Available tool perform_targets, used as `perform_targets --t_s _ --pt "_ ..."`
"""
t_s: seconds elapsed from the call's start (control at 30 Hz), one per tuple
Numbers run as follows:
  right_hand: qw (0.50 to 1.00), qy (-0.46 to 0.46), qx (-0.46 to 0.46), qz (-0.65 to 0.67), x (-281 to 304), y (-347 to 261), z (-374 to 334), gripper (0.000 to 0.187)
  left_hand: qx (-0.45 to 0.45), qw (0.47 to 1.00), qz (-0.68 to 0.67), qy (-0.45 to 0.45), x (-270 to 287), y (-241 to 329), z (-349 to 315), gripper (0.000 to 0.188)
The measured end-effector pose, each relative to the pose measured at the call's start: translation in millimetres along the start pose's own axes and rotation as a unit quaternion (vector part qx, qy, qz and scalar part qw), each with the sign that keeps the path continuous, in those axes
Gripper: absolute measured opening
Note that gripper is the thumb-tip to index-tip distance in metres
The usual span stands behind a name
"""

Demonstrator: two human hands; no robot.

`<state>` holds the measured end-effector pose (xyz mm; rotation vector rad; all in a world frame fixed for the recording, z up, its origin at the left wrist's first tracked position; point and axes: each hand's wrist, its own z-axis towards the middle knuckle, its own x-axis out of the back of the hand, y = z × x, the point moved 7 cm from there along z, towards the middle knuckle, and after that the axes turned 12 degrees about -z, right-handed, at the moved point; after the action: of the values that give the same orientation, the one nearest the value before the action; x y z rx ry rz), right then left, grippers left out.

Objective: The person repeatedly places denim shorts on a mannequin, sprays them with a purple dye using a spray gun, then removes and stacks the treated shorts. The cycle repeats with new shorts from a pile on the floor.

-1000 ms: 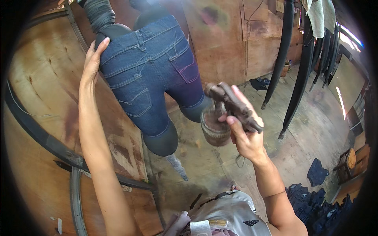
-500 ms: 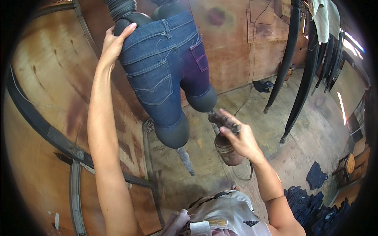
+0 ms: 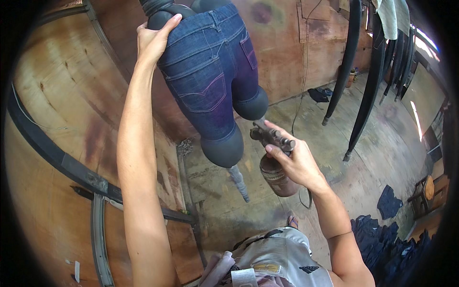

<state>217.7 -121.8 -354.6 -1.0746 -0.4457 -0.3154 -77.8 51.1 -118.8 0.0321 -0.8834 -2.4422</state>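
Observation:
A pair of blue denim shorts point(image 3: 191, 64), back side toward me, is stretched over a black form point(image 3: 222, 146) with two rounded leg ends. Purple colour tints the seat, both back pockets and the lower legs. My left hand point(image 3: 154, 42) grips the waistband at the upper left, thumb on top; its other fingers are mostly hidden behind. In my right hand point(image 3: 303, 165) is a dark spray gun point(image 3: 272, 136) with a brownish cup point(image 3: 277, 177) hanging beneath. It is below and to the right of the shorts, its front end toward them.
Stained wooden panels point(image 3: 279, 52) stand behind and at the left. Long black tubes point(image 3: 368, 95) hang at the right. Dark garments point(image 3: 377, 239) lie heaped on the floor at the lower right, near a wooden chair point(image 3: 420, 198). A hose point(image 3: 306, 198) loops below the gun.
The shorts and form have shifted right and slightly up in view, my left hand along with them. Purple now shows on the left pocket and leg. The spray gun stays below the shorts.

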Motion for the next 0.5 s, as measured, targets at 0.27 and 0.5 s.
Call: perform_targets --t_s 0.27,0.5 --pt "0.985 0.101 0.083 0.112 32.6 -38.7 -31.1 0.054 0.002 0.994 0.087 0.065 -20.6 18.1 -12.7 0.115" --pt "0.999 0.033 0.014 0.037 13.4 -14.3 -32.5 0.053 0.049 0.986 0.138 0.083 -28.9 30.1 -24.3 0.132"
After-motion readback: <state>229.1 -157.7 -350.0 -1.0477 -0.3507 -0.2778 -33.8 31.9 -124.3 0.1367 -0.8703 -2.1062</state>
